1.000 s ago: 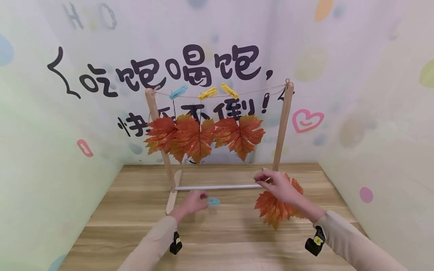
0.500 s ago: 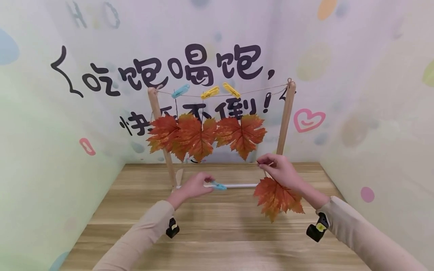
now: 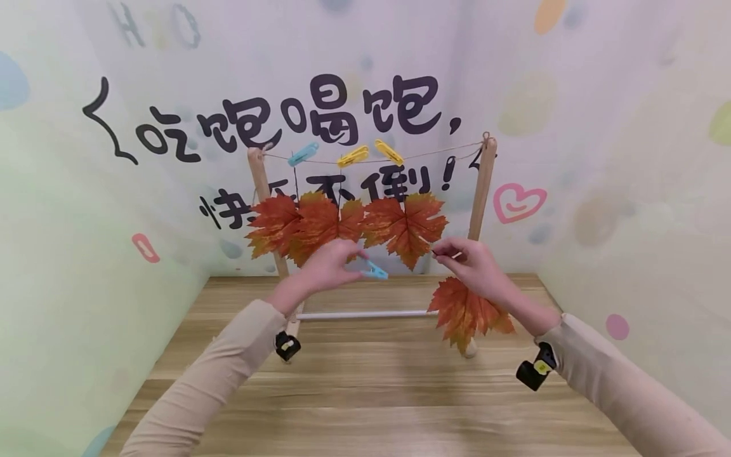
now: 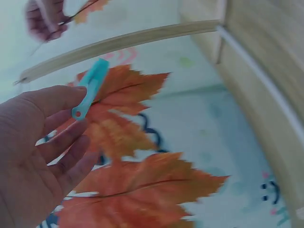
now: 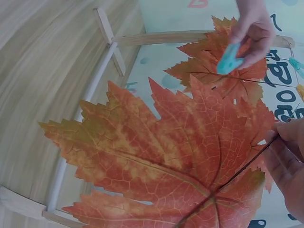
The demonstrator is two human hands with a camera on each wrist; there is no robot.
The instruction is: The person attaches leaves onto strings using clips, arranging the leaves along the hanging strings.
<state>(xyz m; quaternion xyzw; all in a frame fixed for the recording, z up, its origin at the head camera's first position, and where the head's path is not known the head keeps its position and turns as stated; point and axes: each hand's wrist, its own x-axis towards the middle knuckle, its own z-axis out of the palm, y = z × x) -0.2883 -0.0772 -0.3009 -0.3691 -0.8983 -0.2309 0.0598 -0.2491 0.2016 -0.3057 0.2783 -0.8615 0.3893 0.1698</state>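
Note:
My left hand (image 3: 331,265) pinches a light blue clothespin (image 3: 375,270) between thumb and forefinger, in front of the hanging leaves. The left wrist view shows that clothespin (image 4: 91,88) pointing up and away from the fingertips. My right hand (image 3: 471,266) pinches the dark stem of an orange-red maple leaf (image 3: 465,311), which hangs below the fingers. Close up in the right wrist view, the leaf (image 5: 156,156) spreads wide with its veins showing. Three similar leaves (image 3: 404,228) hang from a thin string, held by one blue clothespin (image 3: 303,154) and two yellow clothespins (image 3: 389,153).
A wooden frame with a left post (image 3: 259,178) and a right post (image 3: 482,190) stands on the wood-grain table (image 3: 365,393). The string (image 3: 440,152) runs between the post tops. A white rod (image 3: 365,315) joins the feet. Behind is a printed wall (image 3: 599,127).
Both hands have risen from near the table, the left one with the blue clothespin, the right one with the leaf. The left hand has also moved forward to overlap the hanging leaves.

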